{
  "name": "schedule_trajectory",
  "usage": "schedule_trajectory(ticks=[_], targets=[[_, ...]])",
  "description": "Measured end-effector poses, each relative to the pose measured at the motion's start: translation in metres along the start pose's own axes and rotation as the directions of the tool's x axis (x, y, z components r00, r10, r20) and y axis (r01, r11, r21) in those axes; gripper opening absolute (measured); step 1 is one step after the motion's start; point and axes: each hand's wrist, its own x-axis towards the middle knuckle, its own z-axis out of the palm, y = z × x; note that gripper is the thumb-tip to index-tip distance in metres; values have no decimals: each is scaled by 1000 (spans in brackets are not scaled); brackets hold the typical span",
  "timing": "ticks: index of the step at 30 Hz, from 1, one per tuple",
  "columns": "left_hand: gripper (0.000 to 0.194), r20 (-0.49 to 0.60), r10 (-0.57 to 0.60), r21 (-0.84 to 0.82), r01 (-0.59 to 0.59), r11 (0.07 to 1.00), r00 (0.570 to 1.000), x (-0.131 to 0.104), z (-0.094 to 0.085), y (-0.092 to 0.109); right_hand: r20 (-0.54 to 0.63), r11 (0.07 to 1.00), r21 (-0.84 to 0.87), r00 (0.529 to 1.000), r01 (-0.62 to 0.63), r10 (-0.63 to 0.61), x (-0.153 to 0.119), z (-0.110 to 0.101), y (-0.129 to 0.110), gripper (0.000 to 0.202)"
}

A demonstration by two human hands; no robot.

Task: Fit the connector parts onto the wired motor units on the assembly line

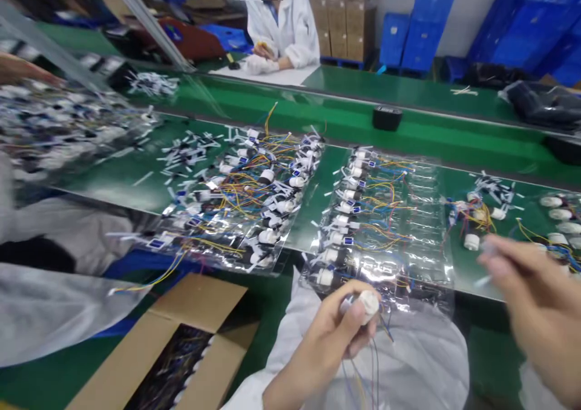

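At your 7 o'clock, a brown cardboard box point(200, 301) has its flaps spread. Toward 5 o'clock, your left hand point(333, 328) grips a white-capped part point(368, 306), fingers curled around it; its round, matte end faces up toward you, foreshortening the long axis, and thin wires point(373, 361) dangle to 6 o'clock. Beyond it, toward 1 o'clock, a glossy, ribbed clear plastic tray point(426, 216) lies on the green surface point(318, 207). At 4 o'clock, your blurred right hand point(521, 289) brings thumb and finger close; whether they grip anything, I cannot tell.
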Motion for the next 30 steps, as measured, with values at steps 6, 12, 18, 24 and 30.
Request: schedule_trajectory(ticks=[6,12,18,24,30], targets=[[60,-120,62,99,-50,994,991,11,9,0,280,930,367,955,-9,-102,-45,62,-49,18],[64,-189,204,254,-153,955,961,12,13,5,269,908,408,963,-95,-20,-57,79,-58,10],[64,-236,253,347,-161,924,938,9,15,4,279,901,416,960,-118,-3,-65,83,-62,11],[59,-280,302,489,-135,862,911,5,11,-1,284,884,448,959,-133,0,-71,91,-64,9],[50,-246,322,646,-93,758,914,1,4,-8,259,868,480,966,-126,-2,-76,98,-63,11]])
